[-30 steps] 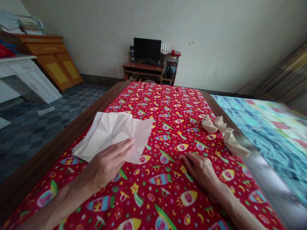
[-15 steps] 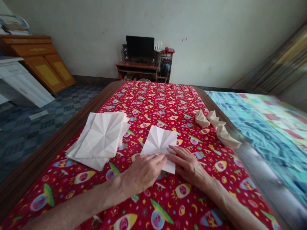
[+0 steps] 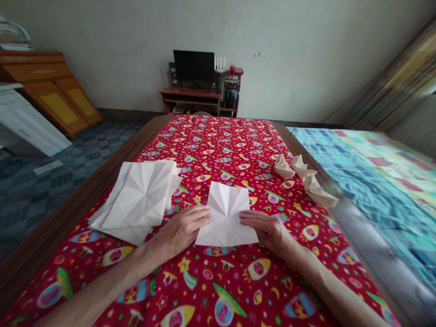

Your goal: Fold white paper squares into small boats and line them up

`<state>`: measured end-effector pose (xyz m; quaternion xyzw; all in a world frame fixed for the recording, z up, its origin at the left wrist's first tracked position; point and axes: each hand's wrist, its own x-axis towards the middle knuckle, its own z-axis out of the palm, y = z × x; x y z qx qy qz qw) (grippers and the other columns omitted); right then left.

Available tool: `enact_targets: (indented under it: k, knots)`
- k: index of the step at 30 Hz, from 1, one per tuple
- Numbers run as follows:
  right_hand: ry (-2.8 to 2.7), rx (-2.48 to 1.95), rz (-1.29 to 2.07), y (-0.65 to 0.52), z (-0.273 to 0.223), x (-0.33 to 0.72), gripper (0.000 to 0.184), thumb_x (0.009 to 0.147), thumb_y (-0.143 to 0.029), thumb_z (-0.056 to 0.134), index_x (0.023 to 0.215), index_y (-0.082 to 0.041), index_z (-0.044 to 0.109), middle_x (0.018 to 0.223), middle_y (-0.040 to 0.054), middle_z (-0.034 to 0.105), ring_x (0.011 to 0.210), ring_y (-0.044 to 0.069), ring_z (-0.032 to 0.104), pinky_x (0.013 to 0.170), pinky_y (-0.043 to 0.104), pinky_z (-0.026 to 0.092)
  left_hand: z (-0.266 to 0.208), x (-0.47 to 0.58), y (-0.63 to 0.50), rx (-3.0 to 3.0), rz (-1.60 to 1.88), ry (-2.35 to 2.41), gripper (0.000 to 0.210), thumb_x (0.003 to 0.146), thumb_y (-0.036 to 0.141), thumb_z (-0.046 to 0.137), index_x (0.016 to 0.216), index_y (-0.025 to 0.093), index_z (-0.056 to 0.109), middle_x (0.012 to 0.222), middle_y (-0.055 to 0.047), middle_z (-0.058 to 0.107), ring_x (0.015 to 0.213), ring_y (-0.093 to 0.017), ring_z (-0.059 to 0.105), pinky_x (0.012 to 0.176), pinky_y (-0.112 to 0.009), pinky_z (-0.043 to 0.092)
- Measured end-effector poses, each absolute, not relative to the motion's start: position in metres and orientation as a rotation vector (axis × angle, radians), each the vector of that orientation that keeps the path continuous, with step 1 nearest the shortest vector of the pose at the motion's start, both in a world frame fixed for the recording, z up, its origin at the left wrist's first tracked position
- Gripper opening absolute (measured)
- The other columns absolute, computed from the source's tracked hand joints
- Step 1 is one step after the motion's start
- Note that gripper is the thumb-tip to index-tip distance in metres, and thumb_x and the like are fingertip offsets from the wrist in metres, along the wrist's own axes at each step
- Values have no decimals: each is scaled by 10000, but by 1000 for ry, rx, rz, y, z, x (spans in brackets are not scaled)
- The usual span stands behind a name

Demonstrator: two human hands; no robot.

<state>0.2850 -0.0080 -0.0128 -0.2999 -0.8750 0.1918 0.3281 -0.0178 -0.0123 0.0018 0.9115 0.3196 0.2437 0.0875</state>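
Note:
A creased white sheet of paper lies in front of me on the red patterned tablecloth, its fold lines fanning out from the middle. My left hand has its fingertips over the sheet's left edge, fingers close together and shut on it. At the right edge, my right hand grips in the same way, with straight fingers on top. Both thumbs are mostly hidden. To the left, near my left forearm, is a stack of creased paper sheets.
Three folded paper shapes sit along the table's right side. Beyond the tablecloth stands a desk with a monitor. A bed adjoins the table on the right; wooden cabinets are at the left.
My hands have moved apart, from the middle of the sheet to its two side edges. The sheet's lower part now lies spread out and uncovered. The view has shifted slightly.

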Motion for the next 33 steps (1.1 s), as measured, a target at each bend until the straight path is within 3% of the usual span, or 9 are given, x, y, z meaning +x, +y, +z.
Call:
enact_targets:
  k: [5,10,15,20,23,28,33]
  knots:
    - [-2209,-918,546,-19,6,286,239,893,-171,483,1011,-215,687,954,57,725,909,176,677,809,299,548,8,-11,-16,2656,844,895,217,923,188,462,973,182,672,979,-63,704,984,-184,622,872,-351,520]
    - [-2232,-985,550,-31,19,284,233,921,-239,462,907,-201,691,797,58,700,764,169,645,705,283,505,5,-8,-25,2577,833,884,168,926,187,464,941,164,630,937,-66,681,914,-176,611,827,-317,511]
    - [-2178,-1221,599,-30,11,283,301,916,-291,465,679,-177,612,619,8,593,594,125,532,570,236,409,-3,-1,-23,2473,909,1220,213,929,215,425,796,181,588,757,-43,645,736,-160,620,689,-264,505]
    - [-2046,-1440,648,-26,6,277,417,865,-372,505,506,-176,426,451,-59,357,422,57,310,413,199,215,4,10,-19,2409,753,1487,194,910,238,447,770,204,576,700,-15,664,631,-145,632,585,-231,449]
    - [-1972,-1533,609,-21,3,272,449,849,-394,508,477,-181,376,428,-62,308,404,53,268,395,204,167,9,16,-17,2399,603,1648,159,895,254,484,803,208,605,690,-21,689,623,-162,650,551,-236,412]
    - [-1970,-1679,460,-12,0,264,419,819,-391,531,472,-185,420,427,-42,407,416,74,354,420,210,198,13,20,-16,2312,462,1782,127,871,256,537,800,215,634,717,-20,718,637,-174,666,540,-234,370]
    - [-2031,-1821,368,-9,4,261,402,825,-394,509,487,-182,458,431,-38,418,420,80,379,464,220,203,14,21,-14,2271,424,1823,159,877,291,529,784,219,637,756,-19,729,691,-203,685,551,-247,359]
